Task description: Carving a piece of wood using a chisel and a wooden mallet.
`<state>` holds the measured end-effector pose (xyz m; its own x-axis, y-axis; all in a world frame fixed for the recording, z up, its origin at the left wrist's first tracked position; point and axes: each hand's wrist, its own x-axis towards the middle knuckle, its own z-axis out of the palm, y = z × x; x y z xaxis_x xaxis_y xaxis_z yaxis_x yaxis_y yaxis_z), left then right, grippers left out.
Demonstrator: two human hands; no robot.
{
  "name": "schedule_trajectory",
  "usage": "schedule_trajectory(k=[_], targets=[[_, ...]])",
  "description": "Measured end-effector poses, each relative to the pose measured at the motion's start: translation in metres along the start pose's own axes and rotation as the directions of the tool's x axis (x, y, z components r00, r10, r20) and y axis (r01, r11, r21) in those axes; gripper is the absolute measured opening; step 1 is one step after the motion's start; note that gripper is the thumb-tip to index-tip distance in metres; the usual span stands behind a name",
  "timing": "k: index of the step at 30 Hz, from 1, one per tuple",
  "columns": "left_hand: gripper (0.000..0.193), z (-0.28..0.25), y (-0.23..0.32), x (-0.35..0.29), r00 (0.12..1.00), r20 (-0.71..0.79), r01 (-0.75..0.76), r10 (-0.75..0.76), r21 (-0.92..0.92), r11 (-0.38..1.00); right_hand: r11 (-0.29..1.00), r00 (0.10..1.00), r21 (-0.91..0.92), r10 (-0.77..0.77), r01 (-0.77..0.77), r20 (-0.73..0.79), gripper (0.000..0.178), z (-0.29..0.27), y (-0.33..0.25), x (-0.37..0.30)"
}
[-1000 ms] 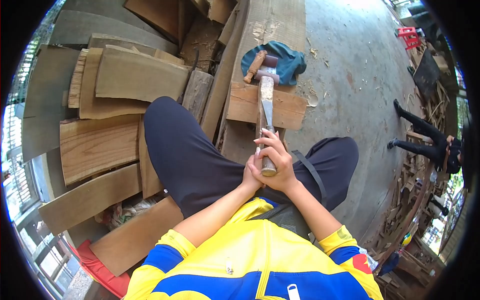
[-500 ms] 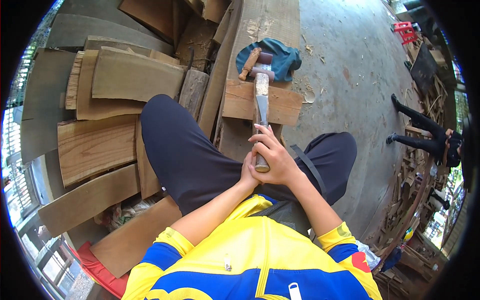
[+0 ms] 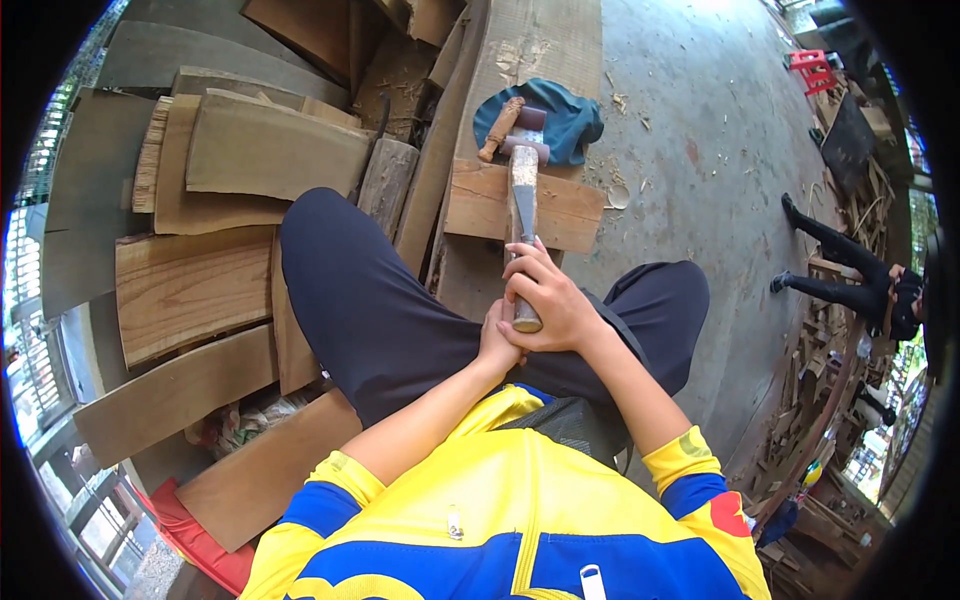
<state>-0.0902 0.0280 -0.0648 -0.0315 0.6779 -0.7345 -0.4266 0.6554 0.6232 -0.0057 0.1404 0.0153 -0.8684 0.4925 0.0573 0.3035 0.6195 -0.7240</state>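
My right hand (image 3: 552, 297) is closed around the wooden handle of a chisel (image 3: 526, 213), whose flat metal blade points away from me. The blade lies along a narrow wooden piece (image 3: 523, 165) with a pale, rough far end. That end rests above a short board (image 3: 470, 203) laid crosswise on the bench. Just below and left of the right hand, my left hand (image 3: 497, 337) is closed about the near end of the wooden piece, its fingers mostly hidden. Beyond lie a teal cloth (image 3: 572, 125), brown sandpaper rolls (image 3: 531, 117) and a carved wooden piece (image 3: 500, 128).
A long wooden bench plank (image 3: 540, 45) runs away between my knees. Stacked boards (image 3: 275, 145) fill the left side. On the concrete floor (image 3: 690, 200) lie shavings and a pale round spoon-like piece (image 3: 617, 197). A red stool (image 3: 812, 71) and another person (image 3: 850, 255) are at the right.
My right hand and the chisel have shifted slightly away from me along the wooden piece. My right knee has moved a little inward. The left hand stays nearly in place.
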Motion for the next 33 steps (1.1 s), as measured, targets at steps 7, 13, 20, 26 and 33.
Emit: schedule_trajectory(k=[7, 13, 20, 26, 33], targets=[[0.048, 0.004, 0.008, -0.004, 0.998, -0.060, -0.004, 0.008, 0.066, 0.998, 0.998, 0.999, 0.057, 0.007, -0.004, -0.052, 0.031, 0.005, 0.010, -0.002], [0.049, 0.011, 0.020, -0.011, 0.991, -0.113, 0.083, -0.072, 0.093, 0.992, 0.997, 0.996, 0.079, 0.000, 0.008, -0.092, 0.033, 0.011, 0.023, -0.004], [0.049, 0.008, 0.011, -0.012, 0.999, -0.043, -0.001, 0.003, 0.048, 0.999, 0.998, 0.997, 0.065, 0.031, -0.026, -0.077, 0.032, 0.010, 0.007, -0.015], [0.047, 0.006, 0.015, -0.005, 0.995, -0.074, 0.074, -0.073, 0.015, 0.997, 0.999, 0.996, 0.043, -0.014, 0.018, -0.088, 0.036, 0.015, 0.025, -0.003], [0.048, 0.011, 0.007, -0.006, 0.997, -0.059, 0.048, -0.048, 0.004, 0.999, 0.998, 0.995, 0.064, 0.023, -0.017, -0.099, 0.035, 0.013, 0.019, -0.013]])
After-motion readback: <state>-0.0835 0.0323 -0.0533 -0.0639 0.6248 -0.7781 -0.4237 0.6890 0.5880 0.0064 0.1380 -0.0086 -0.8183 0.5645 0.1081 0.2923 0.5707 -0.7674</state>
